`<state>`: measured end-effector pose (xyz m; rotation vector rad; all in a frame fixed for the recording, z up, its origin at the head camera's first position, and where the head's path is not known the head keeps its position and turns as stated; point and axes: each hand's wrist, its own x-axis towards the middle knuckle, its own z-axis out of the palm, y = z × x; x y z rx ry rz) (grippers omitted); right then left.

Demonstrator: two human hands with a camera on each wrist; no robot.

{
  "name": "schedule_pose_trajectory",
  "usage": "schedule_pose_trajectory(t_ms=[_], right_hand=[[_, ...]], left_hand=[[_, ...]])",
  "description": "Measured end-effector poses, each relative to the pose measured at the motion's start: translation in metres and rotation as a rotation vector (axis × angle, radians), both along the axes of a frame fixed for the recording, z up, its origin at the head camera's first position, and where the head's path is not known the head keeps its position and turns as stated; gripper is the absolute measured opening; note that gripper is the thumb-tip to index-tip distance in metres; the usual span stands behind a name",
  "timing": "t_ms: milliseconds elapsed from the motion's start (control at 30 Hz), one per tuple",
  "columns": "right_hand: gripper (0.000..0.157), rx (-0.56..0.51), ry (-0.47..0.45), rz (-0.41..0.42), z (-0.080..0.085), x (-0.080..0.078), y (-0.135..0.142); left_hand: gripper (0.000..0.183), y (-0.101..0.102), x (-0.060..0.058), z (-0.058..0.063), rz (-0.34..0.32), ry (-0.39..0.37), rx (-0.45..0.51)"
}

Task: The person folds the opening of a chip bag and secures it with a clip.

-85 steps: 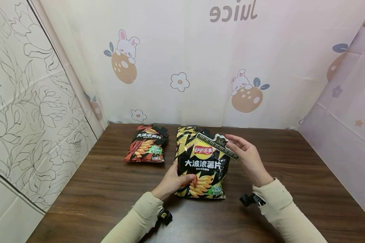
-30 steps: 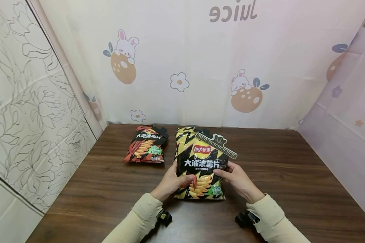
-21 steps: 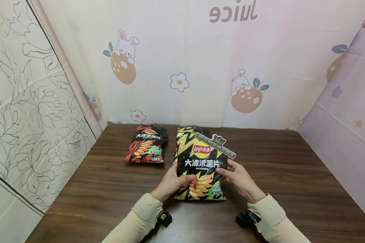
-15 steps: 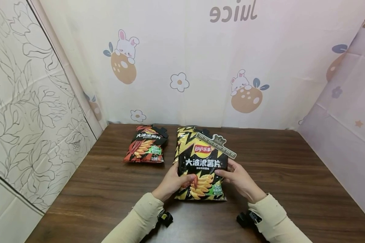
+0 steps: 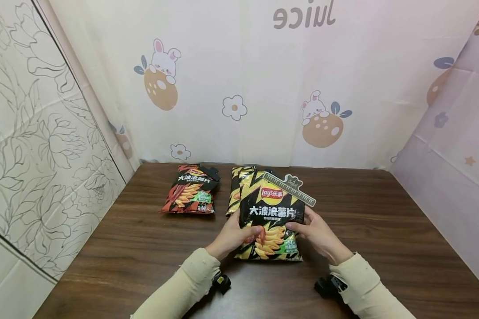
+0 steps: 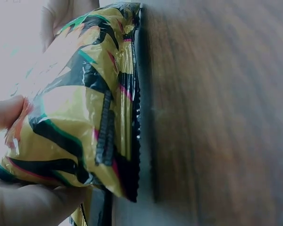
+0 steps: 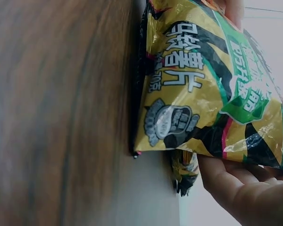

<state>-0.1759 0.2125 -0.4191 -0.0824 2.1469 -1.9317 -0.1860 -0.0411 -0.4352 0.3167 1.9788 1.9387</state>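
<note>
In the head view I hold a yellow and black Lay's chip bag (image 5: 271, 212) upright between my hands, its printed front toward me. My left hand (image 5: 233, 235) grips its left side, thumb over the front. The right hand (image 5: 319, 232) grips the right side the same way. A pale ruler-like bag clip (image 5: 289, 188) sits slanted across the bag's top right corner. In the left wrist view the bag's bottom seam (image 6: 129, 103) runs close over the table; the right wrist view shows the bag's lower front (image 7: 193, 89) with fingers curled behind it.
Directly behind stands a second yellow and black chip bag (image 5: 236, 181), partly hidden by the held one. To its left is a red and black chip bag (image 5: 189, 190) with a black clip (image 5: 210, 173). A printed curtain (image 5: 239, 66) closes off the back of the wooden table (image 5: 143, 252).
My right hand has come down from the clip to the bag's right side. In the last half second both hands have shifted the bag slightly right, uncovering more of the bag behind.
</note>
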Motion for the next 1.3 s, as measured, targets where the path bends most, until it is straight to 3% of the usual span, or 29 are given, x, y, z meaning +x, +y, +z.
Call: schedule_pose_trajectory(t_ms=[200,333,433,733,1100,1300], right_hand=[[0.078,0.027,0.005,-0.03,0.0,-0.003,0.008],[0.078,0.025,0.016,-0.047,0.0,-0.003,0.014],[0.078,0.026,0.024,-0.056,-0.001,-0.003,0.019],[0.079,0.054,0.042,-0.077,-0.001,-0.004,0.037],[0.076,0.025,0.056,-0.094,-0.001,-0.007,0.058],[0.074,-0.021,0.035,-0.101,0.002,-0.009,0.068]], left_hand=[[0.077,0.005,-0.003,0.001,0.002,-0.017,-0.062],[0.08,0.01,-0.006,0.002,0.016,0.03,-0.121],[0.079,0.014,-0.007,0.003,0.012,0.069,-0.135],[0.069,0.022,-0.009,0.003,0.013,0.091,-0.124],[0.064,0.029,-0.004,0.003,-0.054,0.101,-0.105],[0.067,0.032,-0.001,0.003,-0.103,0.118,-0.151]])
